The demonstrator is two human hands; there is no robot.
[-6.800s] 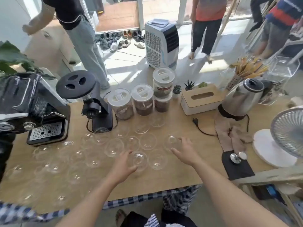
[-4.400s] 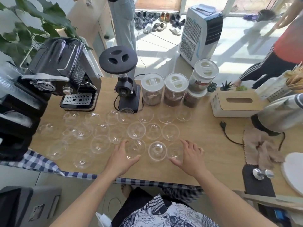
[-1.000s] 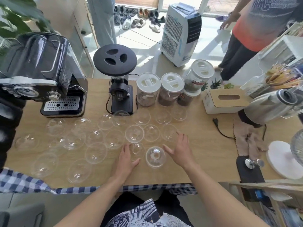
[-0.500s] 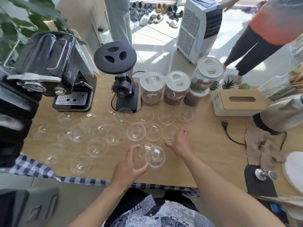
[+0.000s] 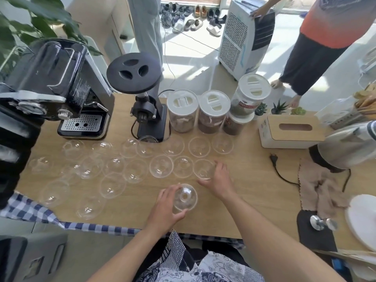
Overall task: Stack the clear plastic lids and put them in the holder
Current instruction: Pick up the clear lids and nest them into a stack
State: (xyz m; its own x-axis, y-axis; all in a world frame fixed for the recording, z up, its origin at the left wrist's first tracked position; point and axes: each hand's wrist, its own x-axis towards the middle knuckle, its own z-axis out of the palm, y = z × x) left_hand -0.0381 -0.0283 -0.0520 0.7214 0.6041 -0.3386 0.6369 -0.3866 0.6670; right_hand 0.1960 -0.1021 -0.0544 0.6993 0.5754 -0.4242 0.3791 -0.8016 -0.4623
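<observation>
Several clear dome lids lie spread over the wooden table (image 5: 250,192). My left hand (image 5: 165,208) grips a small stack of clear lids (image 5: 185,198) near the front edge, thumb below and fingers above it. My right hand (image 5: 218,180) rests with spread fingers on a single clear lid (image 5: 203,168) in the middle row, its fingertips on the rim. More lids lie in rows to the left, one of them (image 5: 161,166) just left of my right hand. I cannot make out a lid holder.
An espresso machine (image 5: 55,88), a black grinder (image 5: 144,102) and three white-capped jars (image 5: 211,110) line the back. A tissue box (image 5: 291,131), a steel kettle (image 5: 350,145), a cord (image 5: 282,171) and a cloth (image 5: 323,186) lie at the right. People stand beyond the table.
My left hand has picked up the lid pile and drawn it towards the front edge. My right hand has reached forward onto a lid in the middle row.
</observation>
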